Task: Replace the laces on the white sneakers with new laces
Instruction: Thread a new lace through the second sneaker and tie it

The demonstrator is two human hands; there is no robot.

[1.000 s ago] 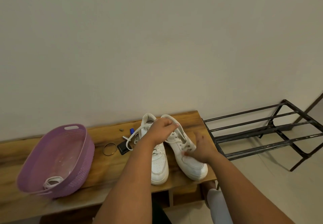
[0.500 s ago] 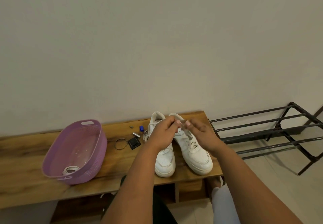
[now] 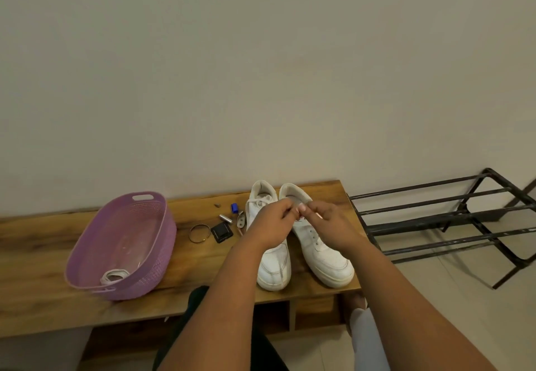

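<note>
Above the collars of the two white leather sneakers, fingertip to fingertip: left hand and right hand, each with fingers curled in a fine pinch. Between the pinches, apparently a short stretch of white lace; too small and too hidden to be sure of. Directly below, right white low-top sneaker, eyelets still threaded down the tongue; just beside it on the left, left white low-top sneaker, half hidden under the left wrist, lace loose at its top. Both on the long wooden bench, toes toward the near edge. Likely step: undoing or drawing out the old lace on the right sneaker. Next, probably: pulling the lace free eyelet by eyelet, shoe steadied. Well to the left, near edge: lilac oval plastic basket with a coil of white lace inside, probably the new one.
</note>
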